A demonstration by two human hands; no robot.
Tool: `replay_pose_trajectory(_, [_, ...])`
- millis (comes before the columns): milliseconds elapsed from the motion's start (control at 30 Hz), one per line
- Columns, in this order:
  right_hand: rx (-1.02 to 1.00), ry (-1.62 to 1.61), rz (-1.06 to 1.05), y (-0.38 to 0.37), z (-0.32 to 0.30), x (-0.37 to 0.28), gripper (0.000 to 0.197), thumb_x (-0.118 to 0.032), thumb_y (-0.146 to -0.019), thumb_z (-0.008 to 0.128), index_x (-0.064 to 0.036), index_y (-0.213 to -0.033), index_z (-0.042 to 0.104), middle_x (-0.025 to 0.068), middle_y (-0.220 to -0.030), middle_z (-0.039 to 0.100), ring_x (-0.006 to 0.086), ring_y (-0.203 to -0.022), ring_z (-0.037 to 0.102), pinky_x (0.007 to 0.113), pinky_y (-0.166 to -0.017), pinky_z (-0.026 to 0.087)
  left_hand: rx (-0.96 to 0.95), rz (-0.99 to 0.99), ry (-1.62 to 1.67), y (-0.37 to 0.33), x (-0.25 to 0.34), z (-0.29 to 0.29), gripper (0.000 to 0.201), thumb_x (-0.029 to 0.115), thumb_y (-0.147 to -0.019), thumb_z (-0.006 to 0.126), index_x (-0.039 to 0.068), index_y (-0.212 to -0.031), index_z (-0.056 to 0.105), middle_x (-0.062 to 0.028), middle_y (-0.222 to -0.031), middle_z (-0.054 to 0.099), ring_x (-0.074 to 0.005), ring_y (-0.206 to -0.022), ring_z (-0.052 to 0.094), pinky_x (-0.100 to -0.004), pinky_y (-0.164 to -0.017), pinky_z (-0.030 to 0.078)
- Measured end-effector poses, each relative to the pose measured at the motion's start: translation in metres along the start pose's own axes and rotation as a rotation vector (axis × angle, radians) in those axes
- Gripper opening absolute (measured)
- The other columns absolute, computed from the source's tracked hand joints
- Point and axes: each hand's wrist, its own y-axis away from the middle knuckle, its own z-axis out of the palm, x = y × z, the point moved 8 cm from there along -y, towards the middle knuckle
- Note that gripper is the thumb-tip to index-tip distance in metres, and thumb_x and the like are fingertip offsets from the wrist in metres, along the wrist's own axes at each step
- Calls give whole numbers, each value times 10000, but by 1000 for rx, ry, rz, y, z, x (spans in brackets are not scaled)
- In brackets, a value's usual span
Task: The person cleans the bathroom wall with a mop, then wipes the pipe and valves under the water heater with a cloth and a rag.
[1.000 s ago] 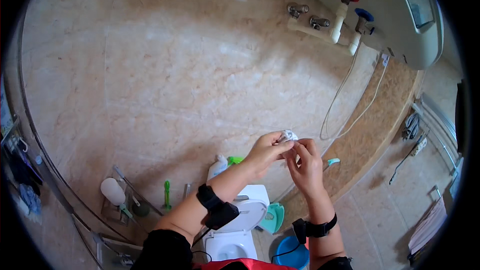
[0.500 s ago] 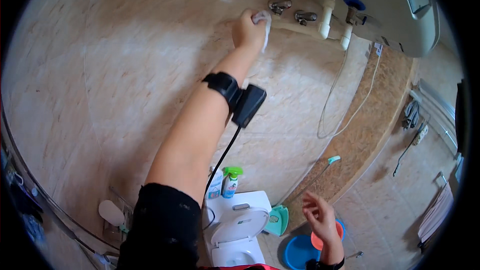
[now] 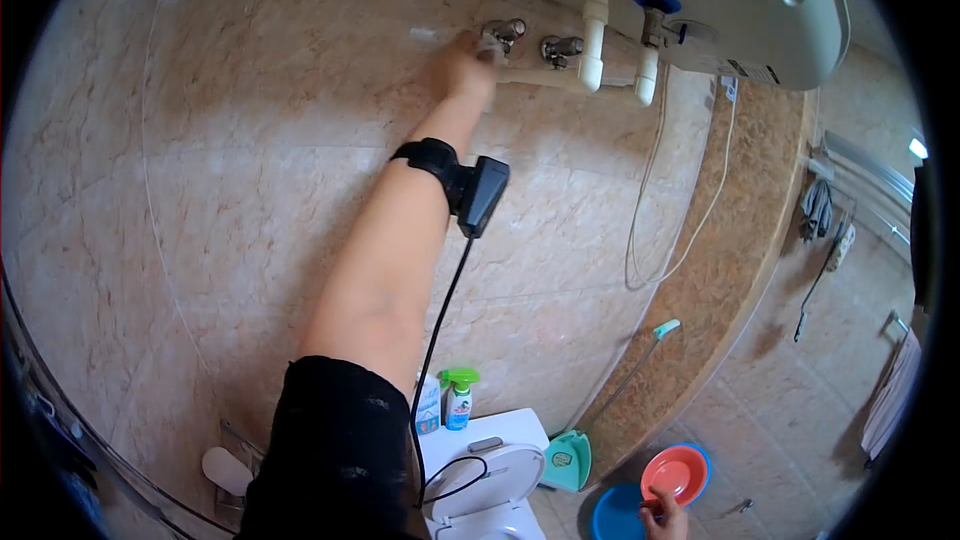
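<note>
My left hand (image 3: 462, 72) is raised against the beige marbled wall tiles, closed on a white cloth (image 3: 491, 43). Motion smears the hand and hides most of the cloth. The cloth sits at the left one of two metal valves (image 3: 506, 31); whether it touches the valve is hard to make out. Just right of it is the second metal valve (image 3: 562, 48). Low in the picture, my right hand (image 3: 664, 518) holds nothing, its fingers loosely bent and apart, in front of the red basin (image 3: 676, 475).
A white water heater (image 3: 740, 30) hangs above, its white pipes (image 3: 593, 45) running down to the wall. Below are a toilet (image 3: 500, 470), a spray bottle (image 3: 459, 405) with green head, a green dustpan (image 3: 567, 462) and a blue basin (image 3: 615, 512). A white cord (image 3: 638, 240) loops down the wall.
My left hand and the cloth have moved left along the wall, onto the left valve. My right hand has dropped toward the lower edge. The whole view has shifted a little.
</note>
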Motion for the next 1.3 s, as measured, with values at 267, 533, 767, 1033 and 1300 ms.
replay_pose_trajectory(267, [-65, 25, -21, 8, 0, -1, 378, -44, -820, 619, -72, -1191, 551, 117, -875, 645, 190, -733, 611, 298, -659, 499, 17, -154, 310, 42, 15, 12, 182, 154, -762, 631, 80, -924, 667, -156, -912, 657, -323, -856, 631, -401, -732, 487])
replay_pose_trajectory(533, [-154, 87, -87, 0, 16, -8, 366, -44, -816, 612, -69, -1177, 555, 156, -881, 648, 240, -767, 641, 328, -677, 513, -192, -221, 963, 79, 71, 8, 78, -14, -847, 546, 0, -909, 593, -83, -886, 573, -180, -745, 628, -266, -560, 568])
replay_pose_trajectory(767, [-165, -2, -127, 1, 23, -11, 335, -68, -811, 608, -78, -1144, 573, 172, -879, 648, 283, -772, 648, 354, -671, 516, -248, -243, 1025, 91, 85, -4, 173, -5, -889, 476, -4, -1062, 477, -121, -988, 555, -174, -751, 634, -246, -630, 532])
replay_pose_trajectory(1033, [-154, 22, -63, 1, 17, -17, 347, -64, -741, 659, -32, -1081, 597, 135, -826, 662, 247, -744, 660, 337, -690, 522, -221, -230, 1144, 100, 96, -5, 184, -62, -868, 469, -8, -1037, 422, -147, -1014, 508, -203, -762, 630, -260, -635, 563])
replay_pose_trajectory(1300, [-126, 10, -72, 9, 16, 11, 306, -77, -799, 602, -91, -1105, 595, 181, -822, 634, 315, -729, 631, 366, -644, 501, -99, 124, 1019, 85, 124, -39, 182, -35, -845, 535, -17, -1026, 532, -93, -910, 566, -170, -765, 619, -264, -645, 563])
